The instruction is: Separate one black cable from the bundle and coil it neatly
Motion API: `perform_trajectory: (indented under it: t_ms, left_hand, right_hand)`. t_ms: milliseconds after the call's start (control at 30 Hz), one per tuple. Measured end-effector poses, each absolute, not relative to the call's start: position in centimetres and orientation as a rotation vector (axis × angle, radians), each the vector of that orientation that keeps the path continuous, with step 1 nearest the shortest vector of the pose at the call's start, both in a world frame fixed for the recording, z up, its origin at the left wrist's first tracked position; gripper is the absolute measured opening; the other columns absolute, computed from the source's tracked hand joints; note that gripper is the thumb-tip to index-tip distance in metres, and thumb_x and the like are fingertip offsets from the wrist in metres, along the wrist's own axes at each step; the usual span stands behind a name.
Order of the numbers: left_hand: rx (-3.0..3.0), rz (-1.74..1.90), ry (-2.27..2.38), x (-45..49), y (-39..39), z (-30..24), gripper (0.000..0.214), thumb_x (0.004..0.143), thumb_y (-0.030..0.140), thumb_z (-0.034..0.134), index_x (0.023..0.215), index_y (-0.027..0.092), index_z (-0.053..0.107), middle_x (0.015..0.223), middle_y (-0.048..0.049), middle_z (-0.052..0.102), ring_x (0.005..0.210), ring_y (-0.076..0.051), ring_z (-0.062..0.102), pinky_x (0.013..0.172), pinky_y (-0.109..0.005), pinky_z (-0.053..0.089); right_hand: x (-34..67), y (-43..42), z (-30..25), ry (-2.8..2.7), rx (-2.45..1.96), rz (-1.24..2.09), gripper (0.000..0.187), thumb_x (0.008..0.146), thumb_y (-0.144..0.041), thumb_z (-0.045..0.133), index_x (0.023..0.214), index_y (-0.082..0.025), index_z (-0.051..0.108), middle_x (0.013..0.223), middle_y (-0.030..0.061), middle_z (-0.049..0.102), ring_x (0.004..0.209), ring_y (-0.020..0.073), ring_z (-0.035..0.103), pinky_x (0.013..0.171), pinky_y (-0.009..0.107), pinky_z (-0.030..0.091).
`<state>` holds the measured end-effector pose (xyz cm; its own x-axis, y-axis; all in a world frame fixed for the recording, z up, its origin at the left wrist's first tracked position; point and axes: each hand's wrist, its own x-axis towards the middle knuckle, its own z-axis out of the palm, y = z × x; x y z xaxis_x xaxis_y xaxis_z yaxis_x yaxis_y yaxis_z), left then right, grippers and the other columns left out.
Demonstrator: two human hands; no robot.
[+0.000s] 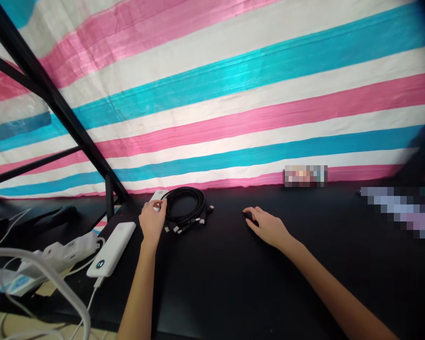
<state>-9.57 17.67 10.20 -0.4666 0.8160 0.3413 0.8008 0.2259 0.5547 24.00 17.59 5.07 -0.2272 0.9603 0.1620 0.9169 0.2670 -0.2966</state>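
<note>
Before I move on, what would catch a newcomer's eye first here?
Probably the pink, blue and white striped sheet filling the background behind the black table. On it lie a coil of black cables, with the left hand at its left edge, and further left a white power bank.

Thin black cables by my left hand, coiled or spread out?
Coiled: the cables form a round loop, with pale-tipped connectors along its near side.

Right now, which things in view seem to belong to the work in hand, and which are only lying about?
Seemingly in the work:
coiled black cables, beside the left hand
white item partly behind that hand (perhaps)

Just lying about, I judge:
white power bank
white power strip
blurred item at the back
</note>
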Motion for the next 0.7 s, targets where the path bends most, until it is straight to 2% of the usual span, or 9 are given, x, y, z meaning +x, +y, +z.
perform_trajectory:
  t_ms: [67,233,700]
  left_hand:
    - [1.446,0.932,2.583,-10.6,17.6,9.9,0.035,0.088,0.045,0.056,0.106,0.016,0.062,0.111,-0.0085,0.064,0.099,-0.022,0.061,0.088,-0.046,0.049]
    - [1.305,0.624,2.594,-11.4,18.0,8.5,0.034,0.089,0.040,0.057,0.114,0.017,0.060,0.113,-0.0080,0.063,0.097,-0.020,0.063,0.083,-0.042,0.053]
    - [1.270,0.467,2.584,-9.6,17.9,8.7,0.036,0.089,0.039,0.057,0.117,0.016,0.058,0.117,-0.0088,0.062,0.101,-0.022,0.062,0.085,-0.044,0.053]
  right_hand:
    - [24.0,17.6,5.1,-2.237,-1.720,0.211,0.027,0.093,-0.027,0.043,0.115,-0.023,0.057,0.098,0.0041,0.062,0.078,0.0174,0.063,0.059,0.026,0.038]
    - [24.1,17.8,4.8,-2.230,-1.723,0.213,0.027,0.091,-0.029,0.044,0.115,-0.025,0.057,0.096,0.0034,0.062,0.074,0.0169,0.063,0.056,0.025,0.038]
    - [24.0,17.7,5.1,-2.250,-1.746,0.233,0.028,0.091,-0.030,0.042,0.115,-0.024,0.056,0.093,0.0027,0.060,0.074,0.0171,0.061,0.059,0.026,0.040]
